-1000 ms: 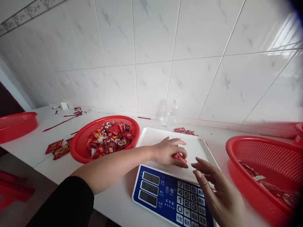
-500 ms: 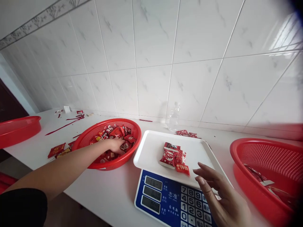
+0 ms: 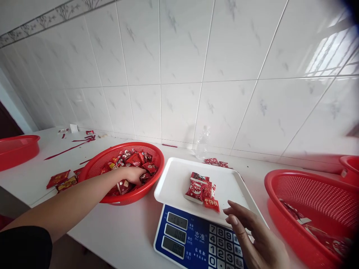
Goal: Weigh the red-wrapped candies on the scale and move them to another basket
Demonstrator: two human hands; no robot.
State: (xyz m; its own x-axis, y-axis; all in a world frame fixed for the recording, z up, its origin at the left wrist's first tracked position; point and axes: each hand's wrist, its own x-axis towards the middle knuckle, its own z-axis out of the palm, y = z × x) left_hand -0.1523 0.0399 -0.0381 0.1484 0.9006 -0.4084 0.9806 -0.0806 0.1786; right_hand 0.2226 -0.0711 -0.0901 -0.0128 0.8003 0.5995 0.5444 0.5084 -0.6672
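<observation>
My left hand (image 3: pixel 134 175) reaches into a red perforated basket (image 3: pixel 97 161) of wrapped sweets, its fingertips hidden among the packets. My right hand (image 3: pixel 252 233), fingers apart and holding nothing, hovers over the near right edge of a white tray (image 3: pixel 171 179). On that tray lie several red packets (image 3: pixel 196 191), grouped near its middle. The tray sits on a blue weighing scale (image 3: pixel 196 239) with three displays and a keypad.
Another red basket (image 3: pixel 308 201) holding packets stands at the right, and one more (image 3: pixel 19 151) at the far left. A clear bottle (image 3: pixel 202 142) stands by the tiled wall. Loose packets (image 3: pixel 58 179) and dark red ribbons (image 3: pixel 70 147) lie on the left.
The view has shifted slightly. My left hand has moved a little within the basket, its fingers now deeper among the sweets. My right hand stays open by the tray.
</observation>
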